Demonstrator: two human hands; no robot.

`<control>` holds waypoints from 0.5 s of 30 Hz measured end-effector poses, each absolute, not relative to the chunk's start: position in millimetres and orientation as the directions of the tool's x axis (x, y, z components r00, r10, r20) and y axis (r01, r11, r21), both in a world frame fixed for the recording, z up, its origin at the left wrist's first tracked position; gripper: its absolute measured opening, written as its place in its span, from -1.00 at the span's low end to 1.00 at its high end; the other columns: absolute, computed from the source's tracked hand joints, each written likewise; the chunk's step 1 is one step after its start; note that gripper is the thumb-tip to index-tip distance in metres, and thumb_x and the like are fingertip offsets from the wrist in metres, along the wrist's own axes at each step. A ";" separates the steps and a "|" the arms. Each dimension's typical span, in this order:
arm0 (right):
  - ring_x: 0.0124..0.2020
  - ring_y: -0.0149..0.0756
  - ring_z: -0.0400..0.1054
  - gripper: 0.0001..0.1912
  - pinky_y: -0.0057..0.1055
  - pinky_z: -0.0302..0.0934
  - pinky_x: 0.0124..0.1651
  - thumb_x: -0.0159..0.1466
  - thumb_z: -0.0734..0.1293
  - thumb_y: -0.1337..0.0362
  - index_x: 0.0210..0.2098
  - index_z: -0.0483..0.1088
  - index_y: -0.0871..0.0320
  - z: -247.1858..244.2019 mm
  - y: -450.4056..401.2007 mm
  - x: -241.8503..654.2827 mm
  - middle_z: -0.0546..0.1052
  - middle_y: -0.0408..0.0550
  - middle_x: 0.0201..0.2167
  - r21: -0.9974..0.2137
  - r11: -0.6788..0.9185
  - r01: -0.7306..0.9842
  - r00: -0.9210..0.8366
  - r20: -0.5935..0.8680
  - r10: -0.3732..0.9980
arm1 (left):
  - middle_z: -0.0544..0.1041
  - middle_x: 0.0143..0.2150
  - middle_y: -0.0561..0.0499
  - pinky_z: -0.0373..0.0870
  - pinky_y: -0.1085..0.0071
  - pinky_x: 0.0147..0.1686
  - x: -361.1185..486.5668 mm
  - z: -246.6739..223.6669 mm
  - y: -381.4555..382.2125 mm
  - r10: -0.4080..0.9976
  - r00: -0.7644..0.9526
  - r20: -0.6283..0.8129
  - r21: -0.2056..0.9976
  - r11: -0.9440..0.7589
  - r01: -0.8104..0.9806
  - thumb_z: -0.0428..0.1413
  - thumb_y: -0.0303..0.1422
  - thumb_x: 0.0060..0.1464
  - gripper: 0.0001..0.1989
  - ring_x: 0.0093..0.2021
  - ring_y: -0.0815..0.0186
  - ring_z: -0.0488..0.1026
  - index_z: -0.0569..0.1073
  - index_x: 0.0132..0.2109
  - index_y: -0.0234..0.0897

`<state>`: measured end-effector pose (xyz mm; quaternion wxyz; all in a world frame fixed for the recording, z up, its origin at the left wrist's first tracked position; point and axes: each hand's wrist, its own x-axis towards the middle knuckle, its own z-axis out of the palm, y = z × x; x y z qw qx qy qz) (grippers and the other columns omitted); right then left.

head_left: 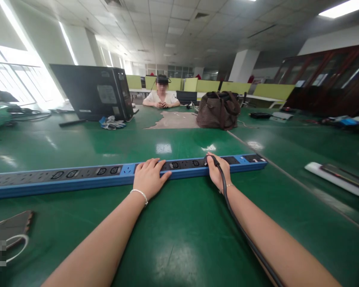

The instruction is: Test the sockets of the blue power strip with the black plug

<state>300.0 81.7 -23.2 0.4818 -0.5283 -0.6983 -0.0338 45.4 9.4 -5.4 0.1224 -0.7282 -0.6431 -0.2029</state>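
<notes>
Bare left hand [149,175] with slim, tapering fingers, and on that wrist a narrow, shiny silvery-white bracelet [143,195], rounded kinda like a bangle. Can't make out if it's beaded or solid tbh. The right hand [217,169] is bare too, wearing a way finer, thin metallic-looking bracelet [229,185], partly hidden so the details get lost. Both slender forearms [98,243] are bare as far as the view goes.

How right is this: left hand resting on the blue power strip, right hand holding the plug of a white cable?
Not white: the head view shows a black cable. The left hand rests on the blue power strip, and the right hand holds the plug.
</notes>
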 end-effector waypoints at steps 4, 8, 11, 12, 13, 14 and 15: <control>0.01 -0.14 0.35 -0.58 -0.19 0.13 0.11 0.29 0.09 0.10 -0.09 0.46 0.16 -21.6 77.6 295.6 0.53 0.04 -0.10 -0.434 0.364 0.824 0.012 0.656 0.755 | 0.38 0.14 -0.04 0.14 0.13 0.08 45.8 -5.2 8.4 0.888 0.087 0.451 0.073 -0.134 0.988 -0.17 -0.01 0.14 -0.50 0.14 0.14 0.25 0.34 0.10 -0.12; 0.08 -0.11 0.28 -0.60 -0.13 0.08 0.14 0.26 0.15 0.13 -0.01 0.41 0.13 -20.8 73.6 292.3 0.51 0.02 -0.06 -0.357 0.299 0.885 -0.010 0.628 0.779 | 0.38 0.14 -0.04 0.14 0.14 0.08 45.8 -6.3 9.2 0.886 0.087 0.456 0.071 -0.134 0.988 -0.17 -0.01 0.14 -0.50 0.14 0.14 0.25 0.33 0.10 -0.12; 0.09 -0.10 0.26 -0.59 -0.14 0.08 0.13 0.26 0.15 0.13 0.01 0.40 0.12 -19.5 71.2 291.8 0.49 0.01 -0.04 -0.325 0.292 0.900 -0.030 0.621 0.783 | 0.38 0.14 -0.05 0.13 0.15 0.08 45.9 -6.1 9.1 0.887 0.089 0.453 0.071 -0.135 0.988 -0.18 -0.01 0.14 -0.49 0.15 0.15 0.24 0.33 0.10 -0.12; 0.09 -0.10 0.26 -0.59 -0.15 0.07 0.13 0.27 0.15 0.12 0.01 0.40 0.11 -19.1 70.5 291.7 0.49 0.01 -0.04 -0.325 0.290 0.900 -0.031 0.617 0.787 | 0.38 0.14 -0.05 0.12 0.15 0.09 46.0 -5.7 8.9 0.888 0.088 0.451 0.072 -0.134 0.988 -0.18 0.00 0.14 -0.49 0.15 0.15 0.24 0.33 0.10 -0.12; 0.09 -0.11 0.26 -0.59 -0.15 0.06 0.13 0.27 0.14 0.12 0.01 0.40 0.10 -19.0 70.0 291.3 0.49 0.01 -0.04 -0.333 0.285 0.899 -0.024 0.612 0.790 | 0.38 0.14 -0.05 0.12 0.16 0.09 46.2 -5.1 8.6 0.890 0.088 0.448 0.073 -0.135 0.988 -0.18 -0.01 0.14 -0.49 0.15 0.16 0.24 0.33 0.10 -0.13; 0.09 -0.11 0.26 -0.60 -0.14 0.04 0.14 0.27 0.14 0.12 0.01 0.40 0.09 -19.1 69.6 290.8 0.50 0.00 -0.04 -0.345 0.279 0.896 -0.012 0.608 0.793 | 0.38 0.14 -0.05 0.12 0.17 0.09 46.4 -4.5 8.4 0.891 0.088 0.445 0.075 -0.135 0.988 -0.18 -0.01 0.14 -0.49 0.15 0.16 0.24 0.33 0.10 -0.13; 0.09 -0.12 0.26 -0.60 -0.14 0.02 0.14 0.27 0.14 0.11 0.00 0.40 0.08 -19.4 69.4 290.2 0.50 -0.01 -0.05 -0.359 0.271 0.893 0.004 0.608 0.794 | 0.38 0.14 -0.05 0.12 0.17 0.09 46.6 -3.9 8.1 0.893 0.088 0.442 0.077 -0.136 0.988 -0.19 -0.01 0.14 -0.49 0.15 0.16 0.24 0.34 0.10 -0.13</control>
